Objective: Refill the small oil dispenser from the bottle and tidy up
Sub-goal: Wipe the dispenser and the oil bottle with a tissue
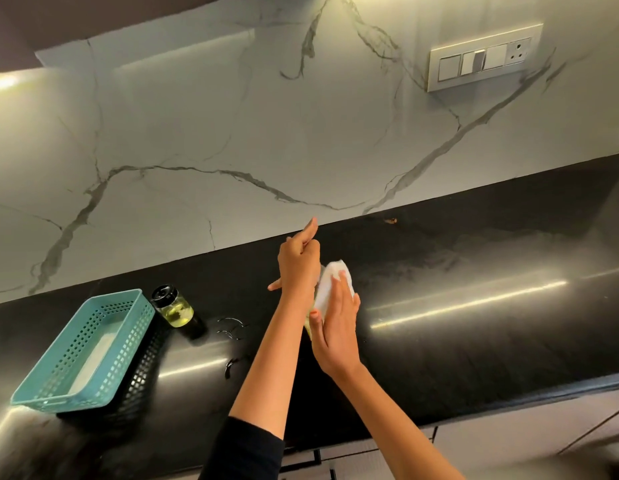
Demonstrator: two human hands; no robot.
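**Dispenser filled and capped, bottle getting a wipe**

The small oil dispenser (172, 306) stands upright on the black worktop (457, 341) with its black cap on and yellow oil in its lower part, so the filling looks done. It stands just beside the far corner of the teal basket (41, 398), probably parked out of the way of the wiping. It is well to the left of both hands.

The left hand (298, 266) is raised above the worktop, fingers curled round something almost wholly hidden. I take it for the bottle (308, 329), of which only a yellowish sliver shows. The right hand (335, 327) lies with fingers nearly straight, pressing a white cloth (330, 282) against that thing, likely to take drips off it.

Between dispenser and hands, wet ring marks (232, 329) glisten on the worktop, and they look like the next job. Behind runs a veined marble wall (232, 133).
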